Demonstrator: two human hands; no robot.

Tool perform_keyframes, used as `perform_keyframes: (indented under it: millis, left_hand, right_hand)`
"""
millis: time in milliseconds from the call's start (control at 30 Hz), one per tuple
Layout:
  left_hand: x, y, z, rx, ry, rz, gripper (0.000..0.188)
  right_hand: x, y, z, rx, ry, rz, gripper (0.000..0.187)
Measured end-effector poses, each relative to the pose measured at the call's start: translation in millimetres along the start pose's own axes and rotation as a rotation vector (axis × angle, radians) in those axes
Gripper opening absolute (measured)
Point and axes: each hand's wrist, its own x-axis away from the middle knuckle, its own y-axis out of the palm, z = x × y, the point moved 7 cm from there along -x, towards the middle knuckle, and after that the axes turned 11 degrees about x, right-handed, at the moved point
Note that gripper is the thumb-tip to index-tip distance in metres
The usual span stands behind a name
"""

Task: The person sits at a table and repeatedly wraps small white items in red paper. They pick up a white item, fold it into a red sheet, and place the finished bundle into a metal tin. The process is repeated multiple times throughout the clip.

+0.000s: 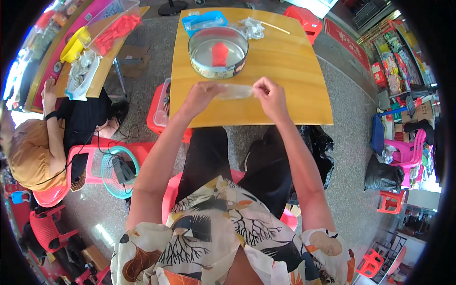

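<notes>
Between my hands, just above the near half of the table, a small clear plastic bag (236, 91) is stretched out sideways. My left hand (203, 96) has its fingers closed on the bag's left end. At the other end my right hand (270, 97) pinches the bag with thumb and fingertips. Right beyond them stands a wide round tin (216, 72) with a shiny inside. A flat red packet (220, 55) lies in the tin.
Behind the tin are a blue plastic basket (203, 20), crumpled clear plastic (252, 28) and a thin wooden stick (275, 28) on the wooden table (285, 71). A lidded plastic box (163, 102) sits at its left edge. A seated person (35, 154) works at a side table on the left.
</notes>
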Motion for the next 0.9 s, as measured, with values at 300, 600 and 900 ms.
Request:
perform_keyframes:
  millis: [300,600,900]
  left_hand:
    - [2.2,6.2,7.2,0.044,-0.053,-0.037,0.029]
    - [9.0,16.7,14.8,0.009,0.022,0.025,0.014]
    - [68.6,37.5,-5.3,-0.282,0.304,-0.010,0.006]
  right_hand:
    - [-8.6,3.6,10.8,-0.177,0.000,-0.092,0.008]
    - [-2.3,3.4,24.2,-0.205,0.002,-0.090,0.012]
    - [59.6,27.0,2.1,0.100,-0.232,-0.221,0.003]
